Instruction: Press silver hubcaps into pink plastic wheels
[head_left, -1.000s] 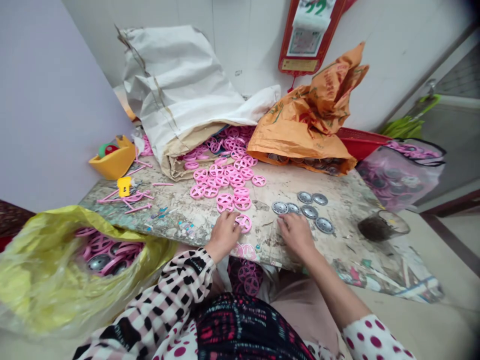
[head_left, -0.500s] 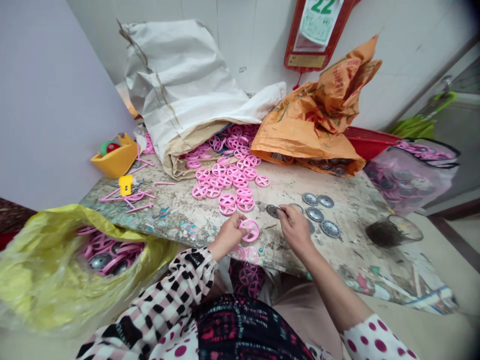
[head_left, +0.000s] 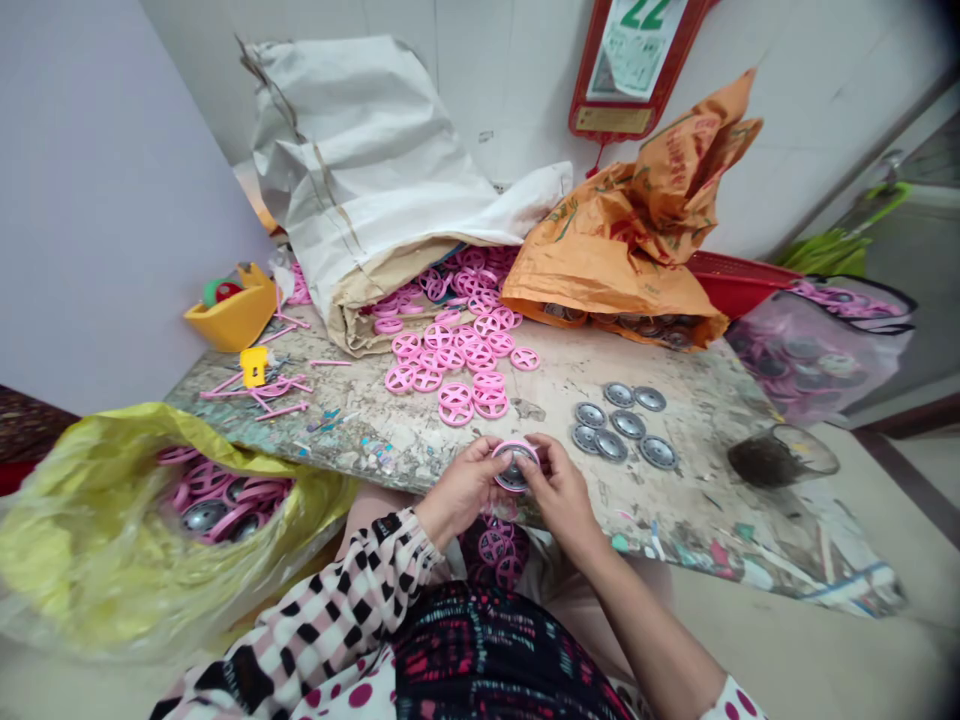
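Observation:
Both hands meet at the table's front edge around one pink plastic wheel (head_left: 514, 443). My left hand (head_left: 459, 490) is closed on its left side. A grey hubcap-like disc (head_left: 513, 474) lies within the pink rim, and my right hand (head_left: 564, 497) grips it from the right with the thumb on its face. Whether the disc is fully seated, I cannot tell. Beyond my hands lies a pile of pink spoked wheels (head_left: 450, 358). Several loose grey discs (head_left: 628, 424) rest on the table to the right.
A white sack (head_left: 375, 150) spills pink wheels; an orange sack (head_left: 600, 260) holds grey discs. A yellow bag (head_left: 82, 520) of wheels stands left. Pink rods (head_left: 281, 410) and a yellow tape dispenser (head_left: 232, 318) lie at the left, a tipped cup (head_left: 784, 457) at the right.
My right hand has moved left with the grey disc, bringing it onto the pink wheel. My left hand has shifted slightly right; both hands now hold the pair together.

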